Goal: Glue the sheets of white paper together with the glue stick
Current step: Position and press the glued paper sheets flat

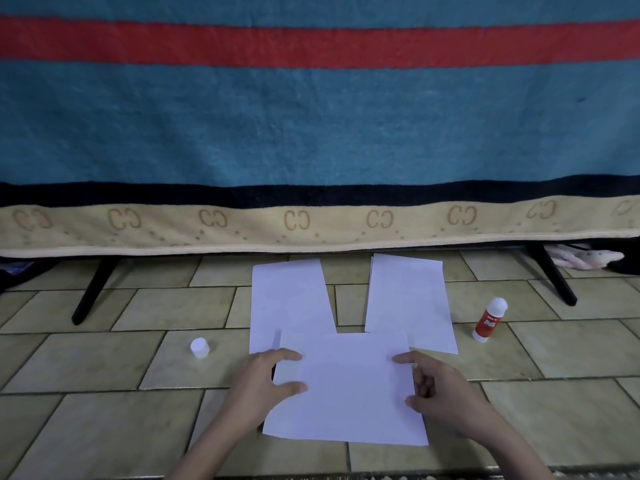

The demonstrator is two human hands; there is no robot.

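Observation:
Three white sheets lie on the tiled floor. The near sheet (pixel 349 386) overlaps the lower ends of the left sheet (pixel 287 299) and the right sheet (pixel 408 299). My left hand (pixel 266 379) grips the near sheet's left edge, thumb and fingers on top. My right hand (pixel 440 393) holds its right edge the same way. The red-and-white glue stick (pixel 489 320) stands upright to the right of the sheets, its white tip bare. Its white cap (pixel 200 347) rests on the floor to the left.
A blue, red and beige striped blanket (pixel 311 133) hangs over a piece of furniture ahead, with black legs (pixel 91 289) at left and right. A pale soft toy (pixel 585 259) lies under it at far right. The floor is yellowish tile (pixel 104 427).

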